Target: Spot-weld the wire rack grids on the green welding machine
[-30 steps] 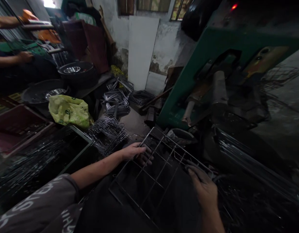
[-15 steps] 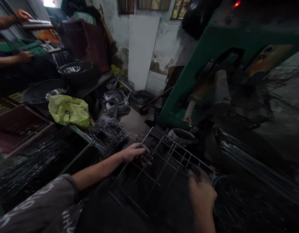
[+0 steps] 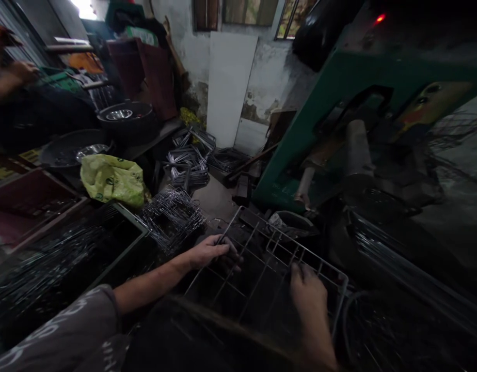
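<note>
A rectangular wire rack [image 3: 261, 248] of thin metal rods lies tilted in front of me, over my dark lap. My left hand [image 3: 213, 250] grips its left edge, fingers curled round the frame wire. My right hand [image 3: 308, 294] rests on the rack's right part, fingers bent over the cross wires near the far right corner. Its fingertips are partly hidden in the dark.
A green machine [image 3: 339, 93] with a red light stands at the right. Piles of bent wire frames [image 3: 172, 217] lie on the floor ahead. A yellow-green bag [image 3: 112, 178], dark basins [image 3: 124, 116] and a crate of wire rods [image 3: 48, 258] fill the left. Another person's arms [image 3: 10, 77] work at far left.
My right hand has slid from the rack's right rim onto its cross wires. The rack has tipped nearer to me. The view has shifted slightly down.
</note>
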`<state>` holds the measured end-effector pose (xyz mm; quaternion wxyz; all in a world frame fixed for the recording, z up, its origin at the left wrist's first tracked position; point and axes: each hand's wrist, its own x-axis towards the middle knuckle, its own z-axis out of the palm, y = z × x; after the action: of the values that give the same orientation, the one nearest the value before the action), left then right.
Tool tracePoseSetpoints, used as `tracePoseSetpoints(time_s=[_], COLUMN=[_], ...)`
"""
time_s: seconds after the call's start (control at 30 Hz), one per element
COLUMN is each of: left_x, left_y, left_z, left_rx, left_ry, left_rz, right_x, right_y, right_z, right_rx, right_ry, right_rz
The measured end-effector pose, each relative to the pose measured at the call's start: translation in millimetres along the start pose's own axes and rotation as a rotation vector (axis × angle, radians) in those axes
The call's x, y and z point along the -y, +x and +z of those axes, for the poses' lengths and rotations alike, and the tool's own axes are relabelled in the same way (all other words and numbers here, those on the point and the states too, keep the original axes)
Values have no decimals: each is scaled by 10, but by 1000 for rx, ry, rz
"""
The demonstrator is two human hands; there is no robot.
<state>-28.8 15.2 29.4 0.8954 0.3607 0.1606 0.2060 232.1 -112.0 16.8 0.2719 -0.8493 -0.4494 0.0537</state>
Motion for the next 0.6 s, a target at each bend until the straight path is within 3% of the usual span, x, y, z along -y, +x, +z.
tracePoseSetpoints(time_s=[0.13,0.6], left_x=[-3,-121], left_y=[-9,-92], left_z=[7,95], left_rx=[-24,-84], left_ry=[-16,28], left_rz=[-10,39], right_x=[160,582], right_y=[19,75], right_z=[-40,-155], right_rx=[-13,81], right_ry=[-74,-172], right_rz=[111,274])
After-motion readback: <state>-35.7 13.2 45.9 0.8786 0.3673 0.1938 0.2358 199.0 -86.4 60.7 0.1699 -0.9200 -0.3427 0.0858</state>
